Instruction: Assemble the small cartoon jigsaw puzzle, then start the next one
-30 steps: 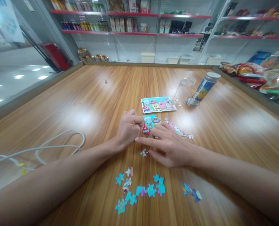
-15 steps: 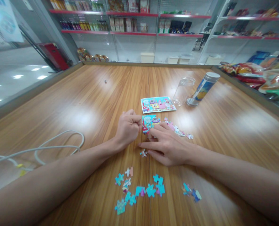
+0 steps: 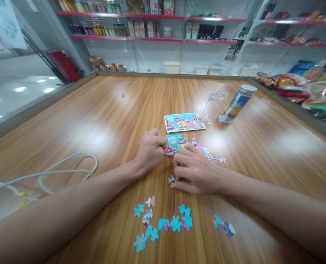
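Note:
My left hand [image 3: 153,147] is closed in a fist, its knuckles against the left edge of the partly joined puzzle [image 3: 174,142]. Nothing shows in that fist. Bent over the puzzle's lower part, my right hand [image 3: 194,170] hides some of it. Between the thumb and forefinger of this hand is a small multicoloured puzzle piece [image 3: 171,179], low on the table. Just beyond the puzzle lies a picture card [image 3: 185,122] with the same cartoon scene. Loose blue pieces [image 3: 176,223] are scattered nearer to me, with a few darker pieces [image 3: 229,228] to the right.
A clear jar [image 3: 214,106] and a blue printed tube [image 3: 240,101] stand at the back right, beside a metal lid [image 3: 224,119]. One piece [image 3: 123,95] lies far left. A white cable [image 3: 69,171] loops at left. Snack bags [image 3: 292,86] sit beyond the right edge.
My right forefinger, stretched out before, has curled in toward the thumb. The small piece has shifted slightly right, in between them. My left fist has edged slightly right.

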Tool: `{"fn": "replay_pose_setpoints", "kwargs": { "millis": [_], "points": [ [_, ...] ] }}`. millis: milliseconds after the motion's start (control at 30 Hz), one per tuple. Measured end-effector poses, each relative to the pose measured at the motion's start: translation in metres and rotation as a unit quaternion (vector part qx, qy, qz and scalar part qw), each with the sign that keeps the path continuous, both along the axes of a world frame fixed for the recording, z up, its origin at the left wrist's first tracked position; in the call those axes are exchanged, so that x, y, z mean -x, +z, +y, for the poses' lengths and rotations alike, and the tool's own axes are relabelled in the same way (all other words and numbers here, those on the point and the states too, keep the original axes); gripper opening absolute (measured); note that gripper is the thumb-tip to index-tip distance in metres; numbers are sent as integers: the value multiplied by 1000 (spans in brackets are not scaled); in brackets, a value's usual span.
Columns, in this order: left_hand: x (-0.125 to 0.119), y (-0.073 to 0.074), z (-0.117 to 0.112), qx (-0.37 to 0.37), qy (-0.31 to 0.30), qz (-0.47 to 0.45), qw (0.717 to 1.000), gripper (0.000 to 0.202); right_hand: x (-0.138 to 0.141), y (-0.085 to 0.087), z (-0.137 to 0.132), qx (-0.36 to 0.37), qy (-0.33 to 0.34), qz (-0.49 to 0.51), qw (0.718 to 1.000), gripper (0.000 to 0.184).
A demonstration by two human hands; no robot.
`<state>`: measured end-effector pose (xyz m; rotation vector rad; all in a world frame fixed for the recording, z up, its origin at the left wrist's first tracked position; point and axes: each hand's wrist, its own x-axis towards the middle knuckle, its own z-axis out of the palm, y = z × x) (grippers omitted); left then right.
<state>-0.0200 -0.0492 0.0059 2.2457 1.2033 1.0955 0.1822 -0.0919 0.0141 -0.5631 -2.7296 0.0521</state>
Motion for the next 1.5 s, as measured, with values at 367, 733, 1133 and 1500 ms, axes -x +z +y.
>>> {"fn": "replay_pose_setpoints", "kwargs": {
  "millis": [367, 733, 1133, 1500],
  "points": [
    [-5, -7, 4, -70, -57, 80, 993, 26, 1, -2, -1, 44, -14, -10, 999, 25],
    [-4, -9, 5, -51, -39, 116, 991, 25, 0, 0, 0, 79, -11, 0, 997, 17],
    [-3, -13, 7, -55, -48, 122, 990, 25, -1, -4, -1, 96, -24, 19, 995, 19],
    [-3, -13, 8, -59, -61, 99, 992, 38, -1, -2, -1, 98, -3, 52, 994, 13]
  ]
}}
